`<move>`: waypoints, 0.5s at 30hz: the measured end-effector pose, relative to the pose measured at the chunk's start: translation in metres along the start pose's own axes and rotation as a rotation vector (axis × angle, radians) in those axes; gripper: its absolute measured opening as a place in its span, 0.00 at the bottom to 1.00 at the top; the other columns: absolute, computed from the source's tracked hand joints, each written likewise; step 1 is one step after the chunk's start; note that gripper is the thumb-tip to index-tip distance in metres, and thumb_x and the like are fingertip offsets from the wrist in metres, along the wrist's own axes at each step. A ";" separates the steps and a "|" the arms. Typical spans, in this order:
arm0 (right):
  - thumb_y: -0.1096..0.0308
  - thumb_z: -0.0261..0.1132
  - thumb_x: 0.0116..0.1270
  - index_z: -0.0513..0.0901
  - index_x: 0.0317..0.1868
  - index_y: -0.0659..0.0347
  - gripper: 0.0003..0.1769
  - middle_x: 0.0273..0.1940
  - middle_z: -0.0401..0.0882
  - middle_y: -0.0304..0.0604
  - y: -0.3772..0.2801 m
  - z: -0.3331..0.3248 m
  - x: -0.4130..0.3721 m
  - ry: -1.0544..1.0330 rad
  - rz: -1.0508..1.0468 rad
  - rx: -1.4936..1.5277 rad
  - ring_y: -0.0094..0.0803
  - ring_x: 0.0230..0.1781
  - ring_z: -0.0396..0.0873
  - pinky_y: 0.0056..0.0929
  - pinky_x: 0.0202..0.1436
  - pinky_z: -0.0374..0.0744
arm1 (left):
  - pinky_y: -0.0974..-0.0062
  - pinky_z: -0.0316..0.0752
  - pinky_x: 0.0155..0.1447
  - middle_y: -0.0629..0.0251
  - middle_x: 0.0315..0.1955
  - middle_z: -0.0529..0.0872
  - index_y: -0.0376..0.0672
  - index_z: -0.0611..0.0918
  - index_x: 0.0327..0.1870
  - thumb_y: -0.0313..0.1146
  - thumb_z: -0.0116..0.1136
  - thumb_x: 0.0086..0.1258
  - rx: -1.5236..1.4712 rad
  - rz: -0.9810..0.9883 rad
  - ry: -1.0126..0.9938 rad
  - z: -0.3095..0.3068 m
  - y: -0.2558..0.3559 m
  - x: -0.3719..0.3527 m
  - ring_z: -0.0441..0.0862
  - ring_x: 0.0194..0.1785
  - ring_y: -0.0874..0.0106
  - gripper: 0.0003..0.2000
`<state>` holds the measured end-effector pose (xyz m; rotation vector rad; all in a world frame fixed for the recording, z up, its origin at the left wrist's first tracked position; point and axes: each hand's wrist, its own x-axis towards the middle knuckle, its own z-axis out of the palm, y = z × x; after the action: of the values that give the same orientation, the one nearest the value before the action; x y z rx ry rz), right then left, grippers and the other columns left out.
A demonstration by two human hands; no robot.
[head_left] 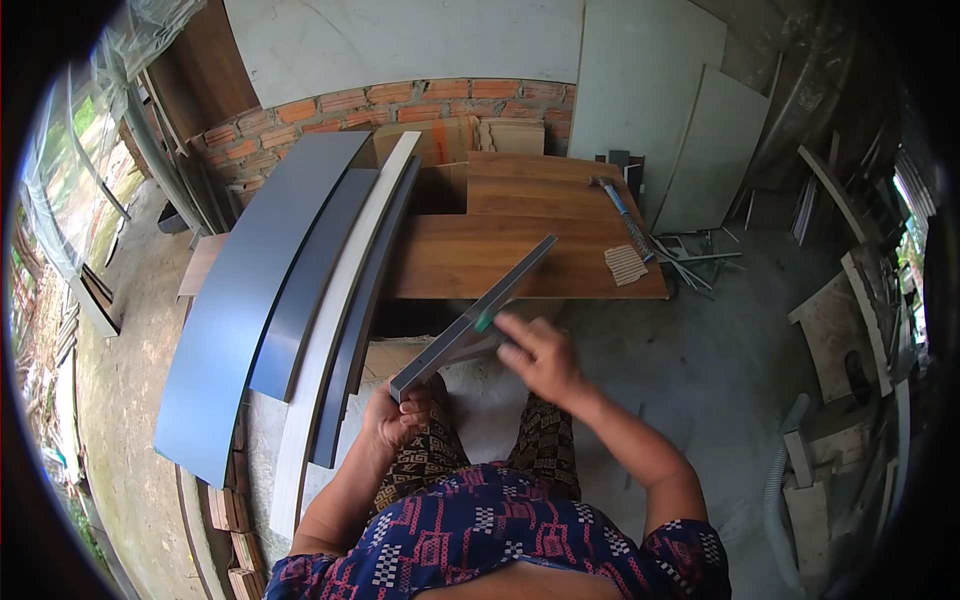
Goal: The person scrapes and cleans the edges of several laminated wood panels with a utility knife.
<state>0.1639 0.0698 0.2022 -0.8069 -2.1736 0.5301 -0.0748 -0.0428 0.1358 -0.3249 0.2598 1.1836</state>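
Observation:
My left hand (398, 418) is closed around the lower end of a narrow grey strip of board (470, 318), which slants up and to the right in front of me. My right hand (542, 356), blurred by motion, is at the right side of the strip, near its middle. Between its fingertips shows a small green thing (484, 322) against the strip; its kind is too blurred to make out. Left of the strip lie long blue-grey panels (235, 290) and a whitish plank (335, 330).
Brown wood-grain boards (430, 255) lie ahead, bearing a hammer (618, 205) with a blue handle and a corrugated cardboard piece (627, 265). Thin metal strips (690, 262) are scattered beyond their right edge. A grey hose (778, 500) and board offcuts (835, 330) are on the right.

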 end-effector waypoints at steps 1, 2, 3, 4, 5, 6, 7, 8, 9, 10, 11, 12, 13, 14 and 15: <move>0.62 0.67 0.58 0.78 0.56 0.52 0.24 0.28 0.72 0.44 -0.017 0.005 -0.006 -0.015 -0.110 0.030 0.38 0.28 0.74 0.34 0.31 0.74 | 0.83 0.56 0.14 0.68 0.16 0.67 0.40 0.73 0.31 0.35 0.42 0.67 -0.015 -0.003 0.018 0.001 0.000 0.000 0.63 0.14 0.79 0.09; 0.61 0.67 0.57 0.78 0.57 0.51 0.24 0.28 0.71 0.43 -0.032 0.009 -0.013 -0.044 -0.172 0.021 0.38 0.27 0.73 0.34 0.31 0.74 | 0.83 0.55 0.13 0.68 0.15 0.67 0.41 0.73 0.27 0.35 0.43 0.66 -0.030 -0.005 0.036 0.003 -0.001 -0.001 0.62 0.14 0.78 0.10; 0.61 0.67 0.57 0.78 0.57 0.50 0.25 0.27 0.70 0.42 -0.042 0.013 -0.018 -0.073 -0.234 0.012 0.37 0.27 0.73 0.34 0.31 0.74 | 0.83 0.55 0.13 0.68 0.15 0.67 0.42 0.72 0.27 0.35 0.43 0.66 -0.010 0.023 0.096 0.004 -0.002 -0.001 0.62 0.14 0.78 0.10; 0.61 0.67 0.57 0.78 0.57 0.49 0.25 0.27 0.70 0.42 -0.047 0.017 -0.023 -0.085 -0.260 0.001 0.37 0.27 0.73 0.34 0.31 0.74 | 0.83 0.55 0.13 0.68 0.15 0.67 0.42 0.72 0.26 0.35 0.43 0.66 0.010 0.053 0.157 0.005 -0.002 -0.001 0.62 0.14 0.78 0.10; 0.61 0.67 0.57 0.78 0.57 0.49 0.25 0.28 0.70 0.41 -0.051 0.020 -0.026 -0.097 -0.286 -0.008 0.36 0.27 0.73 0.34 0.31 0.74 | 0.83 0.55 0.13 0.68 0.15 0.67 0.42 0.72 0.26 0.35 0.43 0.66 0.030 0.086 0.218 0.006 -0.002 -0.002 0.62 0.14 0.78 0.10; 0.61 0.67 0.57 0.78 0.57 0.48 0.25 0.28 0.70 0.41 -0.053 0.022 -0.028 -0.109 -0.315 -0.016 0.36 0.27 0.73 0.34 0.31 0.74 | 0.83 0.55 0.13 0.68 0.15 0.67 0.42 0.72 0.26 0.35 0.43 0.66 0.038 0.088 0.208 0.005 -0.002 -0.001 0.62 0.14 0.78 0.10; 0.61 0.67 0.57 0.78 0.57 0.48 0.25 0.28 0.69 0.41 -0.051 0.024 -0.028 -0.098 -0.301 -0.019 0.36 0.27 0.73 0.34 0.31 0.74 | 0.83 0.55 0.14 0.68 0.15 0.67 0.42 0.72 0.25 0.35 0.43 0.66 0.046 0.090 0.198 0.002 -0.001 -0.001 0.62 0.14 0.78 0.10; 0.61 0.67 0.57 0.78 0.57 0.48 0.24 0.28 0.69 0.41 -0.047 0.025 -0.029 -0.087 -0.287 -0.024 0.36 0.28 0.73 0.34 0.31 0.74 | 0.83 0.55 0.14 0.68 0.15 0.67 0.42 0.72 0.25 0.35 0.43 0.65 0.053 0.091 0.188 0.001 -0.001 0.000 0.62 0.14 0.78 0.10; 0.61 0.66 0.57 0.78 0.57 0.48 0.24 0.29 0.69 0.40 -0.041 0.026 -0.030 -0.076 -0.273 -0.029 0.37 0.28 0.73 0.34 0.31 0.74 | 0.83 0.55 0.14 0.67 0.15 0.67 0.42 0.71 0.25 0.35 0.43 0.65 0.033 0.058 0.132 0.001 -0.001 0.000 0.62 0.14 0.78 0.10; 0.61 0.66 0.57 0.78 0.57 0.47 0.24 0.29 0.69 0.41 -0.034 0.025 -0.029 -0.063 -0.243 -0.039 0.37 0.28 0.73 0.34 0.31 0.74 | 0.83 0.55 0.14 0.67 0.15 0.67 0.42 0.71 0.24 0.35 0.42 0.65 0.012 0.023 0.075 0.000 -0.001 0.000 0.62 0.14 0.78 0.10; 0.61 0.66 0.58 0.78 0.57 0.47 0.24 0.29 0.69 0.41 -0.026 0.023 -0.028 -0.049 -0.212 -0.049 0.37 0.28 0.73 0.34 0.31 0.74 | 0.83 0.55 0.14 0.67 0.15 0.67 0.42 0.71 0.24 0.34 0.42 0.65 -0.010 -0.014 0.019 0.000 -0.001 0.000 0.62 0.14 0.79 0.10; 0.61 0.66 0.58 0.77 0.57 0.47 0.24 0.29 0.69 0.41 -0.017 0.021 -0.026 -0.036 -0.179 -0.061 0.38 0.28 0.73 0.34 0.31 0.74 | 0.83 0.55 0.14 0.67 0.16 0.67 0.42 0.71 0.24 0.34 0.42 0.65 -0.016 -0.012 0.025 0.000 -0.001 0.000 0.62 0.14 0.79 0.10; 0.61 0.66 0.58 0.77 0.57 0.47 0.24 0.29 0.70 0.41 -0.006 0.019 -0.025 -0.020 -0.139 -0.074 0.38 0.28 0.74 0.34 0.32 0.74 | 0.83 0.54 0.14 0.67 0.16 0.67 0.42 0.71 0.24 0.34 0.41 0.64 -0.023 -0.011 0.030 0.000 -0.001 0.000 0.62 0.14 0.79 0.10; 0.61 0.66 0.59 0.77 0.58 0.47 0.24 0.29 0.71 0.42 0.006 0.018 -0.024 -0.005 -0.099 -0.087 0.38 0.29 0.74 0.34 0.32 0.74 | 0.83 0.54 0.14 0.67 0.16 0.67 0.42 0.71 0.24 0.33 0.41 0.64 -0.030 -0.008 0.035 0.000 -0.001 0.000 0.61 0.14 0.79 0.10; 0.61 0.65 0.59 0.76 0.58 0.47 0.24 0.30 0.71 0.42 0.019 0.016 -0.022 0.010 -0.060 -0.098 0.39 0.30 0.74 0.35 0.32 0.75 | 0.83 0.54 0.14 0.67 0.16 0.67 0.42 0.71 0.24 0.33 0.41 0.64 -0.030 -0.008 0.037 0.001 -0.002 0.000 0.61 0.14 0.79 0.09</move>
<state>0.1702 0.0663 0.1701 -0.7920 -2.2215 0.3907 -0.0734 -0.0435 0.1367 -0.3740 0.2733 1.1751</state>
